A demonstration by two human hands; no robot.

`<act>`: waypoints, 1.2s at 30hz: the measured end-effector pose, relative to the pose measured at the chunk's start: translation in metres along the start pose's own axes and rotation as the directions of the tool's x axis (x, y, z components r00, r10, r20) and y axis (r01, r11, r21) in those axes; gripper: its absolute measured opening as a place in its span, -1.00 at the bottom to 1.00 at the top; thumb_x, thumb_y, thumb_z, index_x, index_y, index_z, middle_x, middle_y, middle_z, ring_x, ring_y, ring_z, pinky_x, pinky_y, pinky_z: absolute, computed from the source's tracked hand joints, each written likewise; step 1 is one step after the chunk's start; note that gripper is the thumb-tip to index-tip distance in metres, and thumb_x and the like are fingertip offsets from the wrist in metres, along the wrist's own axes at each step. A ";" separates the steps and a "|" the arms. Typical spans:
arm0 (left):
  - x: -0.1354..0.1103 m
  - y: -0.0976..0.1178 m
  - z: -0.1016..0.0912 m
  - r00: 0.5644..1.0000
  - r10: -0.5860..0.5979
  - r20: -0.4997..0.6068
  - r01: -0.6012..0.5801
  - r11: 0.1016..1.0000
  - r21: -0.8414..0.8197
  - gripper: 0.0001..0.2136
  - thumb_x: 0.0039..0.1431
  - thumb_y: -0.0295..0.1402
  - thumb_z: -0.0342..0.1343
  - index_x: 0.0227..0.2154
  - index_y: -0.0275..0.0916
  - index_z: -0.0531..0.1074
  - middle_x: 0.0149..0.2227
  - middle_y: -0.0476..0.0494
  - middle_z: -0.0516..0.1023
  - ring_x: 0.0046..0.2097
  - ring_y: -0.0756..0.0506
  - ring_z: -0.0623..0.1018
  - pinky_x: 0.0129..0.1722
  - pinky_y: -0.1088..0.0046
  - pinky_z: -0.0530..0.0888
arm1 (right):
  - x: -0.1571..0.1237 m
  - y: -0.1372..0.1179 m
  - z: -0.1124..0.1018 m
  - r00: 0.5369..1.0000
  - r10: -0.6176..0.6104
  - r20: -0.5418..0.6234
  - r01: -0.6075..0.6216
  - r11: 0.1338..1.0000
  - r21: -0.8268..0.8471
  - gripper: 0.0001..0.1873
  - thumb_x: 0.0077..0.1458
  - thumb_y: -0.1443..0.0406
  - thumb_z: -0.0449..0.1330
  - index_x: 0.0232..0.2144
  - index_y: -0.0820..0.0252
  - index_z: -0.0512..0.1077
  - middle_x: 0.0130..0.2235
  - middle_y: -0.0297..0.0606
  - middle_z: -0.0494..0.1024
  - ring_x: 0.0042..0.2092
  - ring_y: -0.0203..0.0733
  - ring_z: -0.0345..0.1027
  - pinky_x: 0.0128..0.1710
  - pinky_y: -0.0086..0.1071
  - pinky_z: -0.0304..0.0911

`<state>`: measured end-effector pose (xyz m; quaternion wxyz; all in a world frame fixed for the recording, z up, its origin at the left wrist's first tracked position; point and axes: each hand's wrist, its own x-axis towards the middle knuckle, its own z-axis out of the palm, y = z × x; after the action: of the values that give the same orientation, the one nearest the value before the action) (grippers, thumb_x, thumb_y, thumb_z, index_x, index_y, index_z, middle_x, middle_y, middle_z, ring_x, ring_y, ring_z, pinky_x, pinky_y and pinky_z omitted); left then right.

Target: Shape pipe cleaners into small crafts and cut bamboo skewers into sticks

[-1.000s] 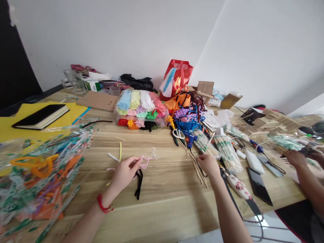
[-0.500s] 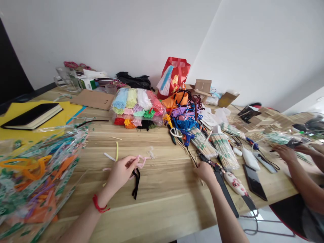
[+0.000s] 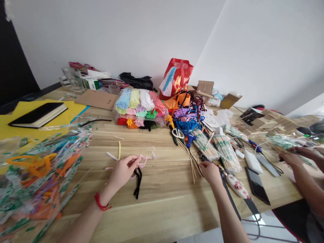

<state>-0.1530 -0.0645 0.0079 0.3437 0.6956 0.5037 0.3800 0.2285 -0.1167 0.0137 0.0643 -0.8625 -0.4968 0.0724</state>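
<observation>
While the left hand (image 3: 123, 171) pinches a bent pink fuzzy strip (image 3: 146, 159) behind the front edge of the wooden table (image 3: 167, 192), slim pale wooden sticks (image 3: 193, 169) have swung left of the narrowed right hand (image 3: 210, 172), contents unclear, leaving the strip one-handed.

left hand (image 3: 124, 169): bare | left wrist (image 3: 108, 191): red cord bracelet (image 3: 100, 204), loose ends | right hand (image 3: 210, 172): bare | forearms (image 3: 226, 204): bare

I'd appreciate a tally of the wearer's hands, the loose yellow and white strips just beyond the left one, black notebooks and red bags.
Hands: 2 (left hand, right hand)
Yellow strip: 1
White strip: 1
Black notebook: 1
Red bag: 1
Total: 6
</observation>
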 end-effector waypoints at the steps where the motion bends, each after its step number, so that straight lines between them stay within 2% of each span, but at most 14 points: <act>1: 0.000 0.000 0.000 1.000 0.003 -0.003 -0.003 1.000 0.004 -0.72 0.11 -0.10 -0.01 -0.38 -0.21 0.45 -0.44 -0.09 0.59 -0.40 -0.08 0.56 -0.40 0.50 0.45 | 0.001 0.001 0.001 1.000 0.007 -0.008 -0.007 1.000 -0.003 -0.77 0.05 0.27 0.06 -0.39 0.18 0.52 -0.35 -0.18 0.57 -0.23 -0.09 0.42 -0.28 -0.40 0.19; 4: 0.000 0.001 0.000 1.000 0.021 -0.014 -0.020 1.000 0.018 -0.74 0.10 -0.13 0.00 -0.40 -0.20 0.45 -0.46 -0.06 0.59 -0.42 -0.06 0.55 -0.41 0.52 0.43 | 0.007 0.001 0.003 1.000 0.019 -0.008 -0.019 0.999 -0.033 -0.77 0.02 0.23 0.09 -0.45 0.19 0.53 -0.43 -0.17 0.55 -0.28 -0.07 0.43 -0.31 -0.39 0.19; 8: -0.001 0.001 0.000 1.000 0.030 -0.008 -0.030 0.999 0.027 -0.76 0.11 -0.15 0.00 -0.40 -0.20 0.46 -0.45 -0.04 0.58 -0.43 -0.05 0.54 -0.43 0.54 0.42 | 0.018 -0.003 0.005 0.993 0.018 0.116 -0.010 0.998 -0.067 -0.72 -0.03 0.15 0.16 -0.58 0.22 0.50 -0.54 -0.17 0.51 -0.37 -0.07 0.41 -0.39 -0.39 0.17; 13: -0.001 0.000 -0.001 0.999 0.035 -0.007 -0.035 0.999 0.009 -0.76 0.12 -0.15 0.00 -0.39 -0.20 0.46 -0.45 -0.05 0.59 -0.41 -0.06 0.55 -0.42 0.53 0.42 | 0.029 -0.004 0.002 0.987 0.034 0.154 -0.028 0.999 -0.045 -0.73 0.05 0.22 0.09 -0.46 0.19 0.55 -0.61 -0.24 0.48 -0.39 -0.12 0.42 -0.35 -0.41 0.20; 17: -0.001 -0.001 -0.002 0.999 0.037 -0.014 -0.036 0.999 0.023 -0.76 0.13 -0.16 0.00 -0.38 -0.20 0.46 -0.44 -0.04 0.59 -0.41 -0.05 0.56 -0.42 0.54 0.41 | 0.029 -0.005 -0.004 0.989 0.031 0.146 -0.021 0.997 -0.070 -0.74 0.04 0.20 0.10 -0.44 0.20 0.55 -0.55 -0.18 0.52 -0.34 -0.07 0.43 -0.32 -0.38 0.21; 21: -0.001 0.000 -0.002 0.999 0.038 -0.013 -0.037 0.999 0.036 -0.76 0.12 -0.16 0.00 -0.39 -0.20 0.46 -0.46 -0.03 0.59 -0.43 -0.04 0.55 -0.44 0.54 0.41 | 0.012 -0.011 -0.010 0.999 -0.008 -0.032 0.006 0.997 -0.074 -0.73 0.05 0.23 0.07 -0.43 0.20 0.55 -0.43 -0.15 0.56 -0.30 -0.08 0.43 -0.34 -0.40 0.18; 24: 0.000 0.001 -0.002 0.999 0.031 -0.007 -0.031 0.999 0.023 -0.75 0.13 -0.16 0.00 -0.38 -0.21 0.46 -0.45 -0.03 0.59 -0.42 -0.05 0.56 -0.42 0.53 0.42 | -0.012 -0.019 -0.006 0.991 -0.132 0.034 0.131 0.991 0.012 -0.76 0.02 0.28 0.07 -0.49 0.19 0.53 -0.47 -0.20 0.55 -0.36 -0.14 0.42 -0.39 -0.43 0.15; 26: 0.000 0.001 -0.002 1.000 0.028 -0.003 -0.027 0.999 0.020 -0.75 0.13 -0.16 0.00 -0.39 -0.22 0.45 -0.45 -0.03 0.59 -0.42 -0.04 0.55 -0.43 0.54 0.41 | -0.030 -0.026 0.000 0.984 -0.173 0.051 0.169 0.982 0.084 -0.77 0.01 0.28 0.07 -0.50 0.21 0.51 -0.47 -0.21 0.55 -0.38 -0.16 0.41 -0.41 -0.43 0.14; 29: -0.001 0.001 -0.001 0.999 0.040 0.004 -0.040 0.999 0.034 -0.76 0.14 -0.18 -0.01 -0.39 -0.21 0.46 -0.45 -0.03 0.59 -0.42 -0.04 0.55 -0.43 0.54 0.40 | -0.050 -0.040 0.014 0.989 -0.147 0.010 0.143 0.974 0.176 -0.77 0.01 0.22 0.10 -0.49 0.23 0.48 -0.44 -0.20 0.55 -0.39 -0.18 0.40 -0.40 -0.42 0.15; 33: -0.001 0.001 -0.001 0.999 0.047 0.002 -0.047 0.997 0.060 -0.76 0.13 -0.17 -0.01 -0.39 -0.21 0.46 -0.45 -0.03 0.59 -0.43 -0.04 0.54 -0.43 0.53 0.40 | -0.059 -0.055 0.026 0.985 -0.132 0.107 0.109 0.974 0.199 -0.83 -0.04 0.28 0.12 -0.57 0.24 0.43 -0.50 -0.21 0.52 -0.43 -0.19 0.38 -0.44 -0.42 0.12; 36: 0.000 0.000 -0.001 0.999 0.047 0.003 -0.047 0.998 0.047 -0.75 0.14 -0.17 -0.01 -0.40 -0.21 0.46 -0.45 -0.03 0.59 -0.42 -0.04 0.55 -0.43 0.54 0.41 | -0.056 -0.057 0.024 0.984 -0.137 0.111 0.113 0.973 0.200 -0.81 -0.09 0.35 0.12 -0.68 0.23 0.37 -0.61 -0.26 0.47 -0.50 -0.21 0.34 -0.50 -0.44 0.07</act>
<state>-0.1540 -0.0648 0.0086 0.3185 0.7156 0.4956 0.3753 0.1476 -0.1362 0.0035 0.1208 -0.8129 -0.5439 0.1696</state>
